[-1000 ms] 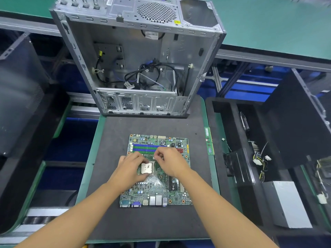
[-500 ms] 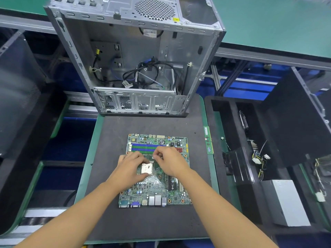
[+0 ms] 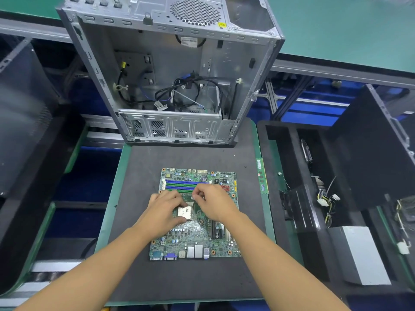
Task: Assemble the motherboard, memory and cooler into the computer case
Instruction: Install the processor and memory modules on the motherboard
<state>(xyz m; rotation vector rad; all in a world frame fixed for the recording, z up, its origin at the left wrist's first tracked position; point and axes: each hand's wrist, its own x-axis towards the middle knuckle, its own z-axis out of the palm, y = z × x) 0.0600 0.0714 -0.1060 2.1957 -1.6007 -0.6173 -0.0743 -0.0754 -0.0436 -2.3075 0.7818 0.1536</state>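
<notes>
My left hand's fingers clamp the silver socket plate on the motherboard beneath them. My right hand's fingers bunch beside it, and I cannot tell whether they grip anything. The case stands beyond my fingertips.

Green motherboard, blue and green striped slots, on a dark grey mat edged green. Behind the motherboard, silver case with a honeycomb vent pattern.

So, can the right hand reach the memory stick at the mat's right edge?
Probably yes: the memory stick lies flat beside the motherboard, with only bare mat between it and the right hand.
</notes>
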